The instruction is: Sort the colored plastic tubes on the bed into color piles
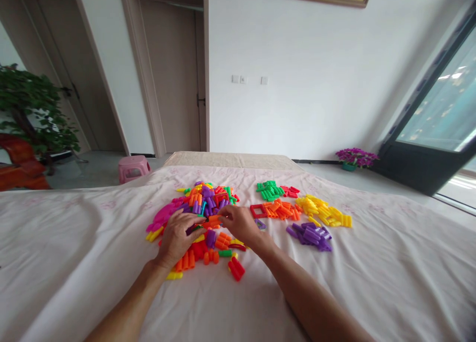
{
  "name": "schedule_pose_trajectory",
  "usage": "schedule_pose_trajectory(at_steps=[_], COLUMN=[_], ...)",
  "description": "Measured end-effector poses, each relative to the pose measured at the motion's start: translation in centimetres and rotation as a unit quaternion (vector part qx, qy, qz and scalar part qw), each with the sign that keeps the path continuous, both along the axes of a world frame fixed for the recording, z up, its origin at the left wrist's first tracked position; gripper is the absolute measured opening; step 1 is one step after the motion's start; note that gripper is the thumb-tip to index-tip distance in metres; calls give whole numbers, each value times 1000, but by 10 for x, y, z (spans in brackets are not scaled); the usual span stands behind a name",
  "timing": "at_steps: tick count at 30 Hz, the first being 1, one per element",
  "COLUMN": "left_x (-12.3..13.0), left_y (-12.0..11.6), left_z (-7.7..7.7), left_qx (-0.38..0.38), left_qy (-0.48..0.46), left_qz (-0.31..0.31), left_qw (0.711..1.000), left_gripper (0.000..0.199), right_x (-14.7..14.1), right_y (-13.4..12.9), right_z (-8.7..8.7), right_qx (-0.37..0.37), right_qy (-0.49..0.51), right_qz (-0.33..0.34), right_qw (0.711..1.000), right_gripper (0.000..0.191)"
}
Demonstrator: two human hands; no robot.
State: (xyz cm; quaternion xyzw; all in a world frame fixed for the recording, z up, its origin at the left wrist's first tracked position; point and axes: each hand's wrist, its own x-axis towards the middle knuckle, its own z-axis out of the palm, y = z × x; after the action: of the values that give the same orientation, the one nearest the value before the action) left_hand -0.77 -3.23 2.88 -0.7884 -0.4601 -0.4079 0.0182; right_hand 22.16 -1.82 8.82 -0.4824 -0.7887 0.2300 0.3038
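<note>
A mixed pile of plastic building blocks in several colours lies in front of me on the cloth-covered surface. My left hand rests on the pile's left side, thumb and index finger apart, above dark green and purple pieces. From the right, my right hand reaches in with its fingertips pinched on an orange block. Part of that block is hidden by the fingers. To the right lie groups of one colour: green blocks, orange blocks, yellow blocks and purple blocks.
A wrinkled pale cloth covers the surface. A few red blocks lie beside the green group, and a red square frame beside the orange one. Beyond the far left edge stands a pink stool; potted purple flowers stand at the right.
</note>
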Motion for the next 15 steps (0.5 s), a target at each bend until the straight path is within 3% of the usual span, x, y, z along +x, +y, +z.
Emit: schedule_pose_trajectory(at_steps=[10,15], left_x=[3,4], left_y=[-3,-2], left_z=[7,6], left_qx=[1,-5], left_qy=[23,11], left_qz=[-8,-8], left_qw=[1000,1000], left_gripper=[26,26], right_x=[-7,4], right_y=[-1,16], right_z=[-8,-13], right_qx=[-77,-58], right_qy=[113,94], right_qz=[10,-5], right_qw=[991,994], right_gripper=[15,15])
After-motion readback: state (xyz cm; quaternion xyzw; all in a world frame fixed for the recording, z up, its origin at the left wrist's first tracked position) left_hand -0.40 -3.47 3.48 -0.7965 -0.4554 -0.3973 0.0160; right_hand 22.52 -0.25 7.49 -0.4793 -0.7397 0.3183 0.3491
